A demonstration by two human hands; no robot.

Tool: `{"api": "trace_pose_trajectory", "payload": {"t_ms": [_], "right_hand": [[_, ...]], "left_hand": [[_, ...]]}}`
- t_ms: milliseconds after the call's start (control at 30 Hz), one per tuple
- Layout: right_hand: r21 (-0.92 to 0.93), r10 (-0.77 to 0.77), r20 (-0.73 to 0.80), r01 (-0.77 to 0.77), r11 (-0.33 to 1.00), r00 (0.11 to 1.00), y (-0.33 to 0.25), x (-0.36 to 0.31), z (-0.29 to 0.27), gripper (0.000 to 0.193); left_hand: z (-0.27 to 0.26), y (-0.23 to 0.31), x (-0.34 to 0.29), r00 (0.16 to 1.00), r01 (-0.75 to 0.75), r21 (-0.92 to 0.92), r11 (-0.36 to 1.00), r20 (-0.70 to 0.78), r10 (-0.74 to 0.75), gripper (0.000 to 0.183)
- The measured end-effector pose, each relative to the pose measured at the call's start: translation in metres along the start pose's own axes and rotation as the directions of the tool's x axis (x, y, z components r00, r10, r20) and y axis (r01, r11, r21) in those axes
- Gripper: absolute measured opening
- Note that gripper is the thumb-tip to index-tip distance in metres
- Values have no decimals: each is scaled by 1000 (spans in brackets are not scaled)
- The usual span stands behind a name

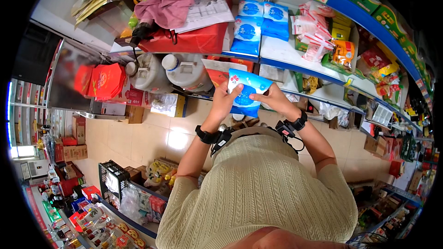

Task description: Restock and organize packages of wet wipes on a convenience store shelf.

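Observation:
A soft blue-and-white plastic bag (247, 84) is held up in front of the shelf. My left hand (224, 100) grips its left side, with the thumb lying across the front. On the right side my right hand (278, 100) is closed on the same bag, its thumb also pressed on the front. The fingers behind the bag are hidden. Matching blue bags (246, 31) lie in two stacks on the shelf just beyond. Each of my wrists wears a black strap with a small device.
Pink-and-white packets (314, 32) fill the shelf to the right. A pink cloth (173, 2) lies over papers and a red bag on the left. Large white jugs (187, 71) and red packages (107, 82) stand below. Behind me are a black crate (113, 177) and stocked shelves.

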State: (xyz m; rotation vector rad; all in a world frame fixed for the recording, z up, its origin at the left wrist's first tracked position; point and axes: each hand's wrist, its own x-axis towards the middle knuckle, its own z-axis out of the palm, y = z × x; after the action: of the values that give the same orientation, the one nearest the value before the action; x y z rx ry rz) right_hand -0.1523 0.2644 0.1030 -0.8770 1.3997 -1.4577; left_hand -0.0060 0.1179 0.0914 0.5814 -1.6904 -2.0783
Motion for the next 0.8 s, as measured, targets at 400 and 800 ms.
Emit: {"api": "trace_pose_trajectory", "payload": {"t_ms": [400, 800], "right_hand": [[119, 8, -48, -3, 993, 999, -9, -9, 4, 41], [43, 13, -198, -4, 999, 980, 6, -10, 2, 34]], "left_hand": [[15, 3, 4, 995, 67, -251, 966, -54, -83, 32], [14, -1, 11, 999, 49, -185, 981, 0, -49, 29]]}}
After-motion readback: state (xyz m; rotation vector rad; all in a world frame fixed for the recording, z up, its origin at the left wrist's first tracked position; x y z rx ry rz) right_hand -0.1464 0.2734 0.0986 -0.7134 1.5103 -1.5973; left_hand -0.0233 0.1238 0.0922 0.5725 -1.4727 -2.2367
